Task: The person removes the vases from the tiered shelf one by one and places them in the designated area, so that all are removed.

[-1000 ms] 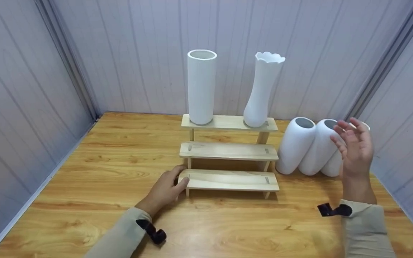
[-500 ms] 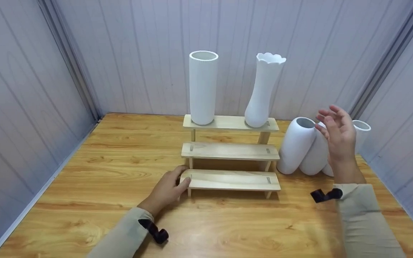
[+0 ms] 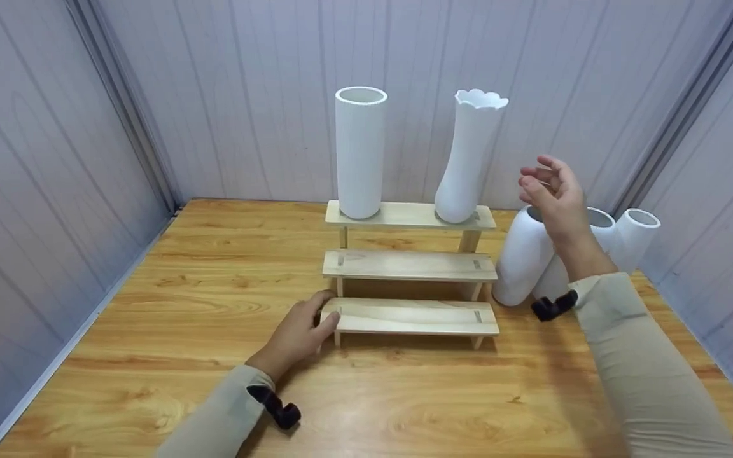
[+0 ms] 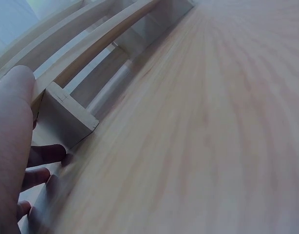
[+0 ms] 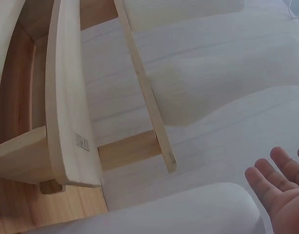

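Observation:
A three-tier wooden display stand [image 3: 408, 266] stands on the table. My left hand [image 3: 295, 327] grips the left end of its lowest board, thumb over the top; in the left wrist view its fingers [image 4: 37, 178] lie by the stand's end. My right hand [image 3: 556, 197] is in the air above the leftmost of three white vases [image 3: 519, 261] at the right, loosely bent and holding nothing. A straight cylindrical vase [image 3: 360, 156] and a wavy-rimmed vase [image 3: 465, 165] stand upright on the top tier. In the right wrist view, the right fingers [image 5: 271, 180] are apart from the white vase below.
Behind the leftmost vase, a second vase [image 3: 603, 235] is partly covered by my right forearm. Farther right stands a third, narrower vase [image 3: 637, 235]. Panelled walls [image 3: 252, 114] enclose the wooden table [image 3: 214, 267] at the back and both sides.
My right hand has moved left and up, from in front of the rightmost vases to above the leftmost one. My left hand stays at the stand's lowest board.

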Action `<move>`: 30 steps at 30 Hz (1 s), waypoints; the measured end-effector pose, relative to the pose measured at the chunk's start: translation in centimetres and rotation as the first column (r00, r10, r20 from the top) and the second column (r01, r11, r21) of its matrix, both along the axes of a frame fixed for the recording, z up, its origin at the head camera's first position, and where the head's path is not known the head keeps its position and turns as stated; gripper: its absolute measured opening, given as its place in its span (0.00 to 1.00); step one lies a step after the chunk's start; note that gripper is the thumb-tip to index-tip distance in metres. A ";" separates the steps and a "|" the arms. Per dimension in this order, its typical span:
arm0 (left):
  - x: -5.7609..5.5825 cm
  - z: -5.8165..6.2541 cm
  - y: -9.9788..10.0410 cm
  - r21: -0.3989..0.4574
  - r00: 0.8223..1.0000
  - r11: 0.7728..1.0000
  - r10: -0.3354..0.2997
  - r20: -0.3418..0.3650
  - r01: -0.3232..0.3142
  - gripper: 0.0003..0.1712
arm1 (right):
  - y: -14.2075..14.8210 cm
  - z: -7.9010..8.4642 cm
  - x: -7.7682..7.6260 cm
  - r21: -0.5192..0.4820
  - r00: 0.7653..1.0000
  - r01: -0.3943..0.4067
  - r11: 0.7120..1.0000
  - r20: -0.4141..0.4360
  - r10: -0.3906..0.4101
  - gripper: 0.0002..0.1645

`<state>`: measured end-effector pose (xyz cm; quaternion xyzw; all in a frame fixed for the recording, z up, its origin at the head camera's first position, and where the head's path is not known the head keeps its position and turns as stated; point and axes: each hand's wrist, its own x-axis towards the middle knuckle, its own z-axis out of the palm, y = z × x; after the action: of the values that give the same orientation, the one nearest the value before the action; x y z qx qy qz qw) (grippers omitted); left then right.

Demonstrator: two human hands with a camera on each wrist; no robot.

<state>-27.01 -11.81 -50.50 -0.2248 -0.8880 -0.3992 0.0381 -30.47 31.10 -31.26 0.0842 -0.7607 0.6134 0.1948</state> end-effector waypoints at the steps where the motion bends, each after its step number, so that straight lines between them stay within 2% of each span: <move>1: 0.0 0.0 0.0 -0.004 1.000 1.000 -0.001 -0.003 0.001 0.25 | -0.2 0.1 -0.3 -0.012 1.000 -0.020 1.000 0.004 0.020 0.40; 5: -0.2 0.1 0.2 -0.015 1.000 1.000 0.011 -0.021 -0.011 0.24 | -1.2 0.7 -1.3 -0.034 0.997 -0.073 0.997 0.019 0.074 0.42; 11: -0.2 0.3 0.3 -0.016 0.999 1.000 0.026 -0.028 -0.027 0.23 | -2.9 1.3 -2.7 -0.053 0.993 -0.092 0.994 0.075 0.096 0.44; 17: -0.2 0.2 0.1 -0.022 1.000 1.000 0.010 -0.026 -0.010 0.23 | -4.4 1.4 -4.0 -0.131 0.982 -0.145 0.981 0.100 0.159 0.45; 25: -0.2 0.0 0.0 -0.037 1.000 0.999 0.006 -0.027 -0.007 0.24 | -5.6 1.2 -5.3 -0.101 0.979 -0.145 0.984 0.128 0.157 0.46; 30: 0.0 0.0 0.1 -0.042 0.999 0.999 0.022 -0.027 -0.023 0.23 | -5.8 0.9 -5.6 -0.051 0.981 -0.142 0.988 0.127 0.148 0.44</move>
<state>-27.03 -11.75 -50.50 -0.2208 -0.8981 -0.3770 0.0498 -36.02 25.35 -30.38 0.0951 -0.7505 0.6461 0.1013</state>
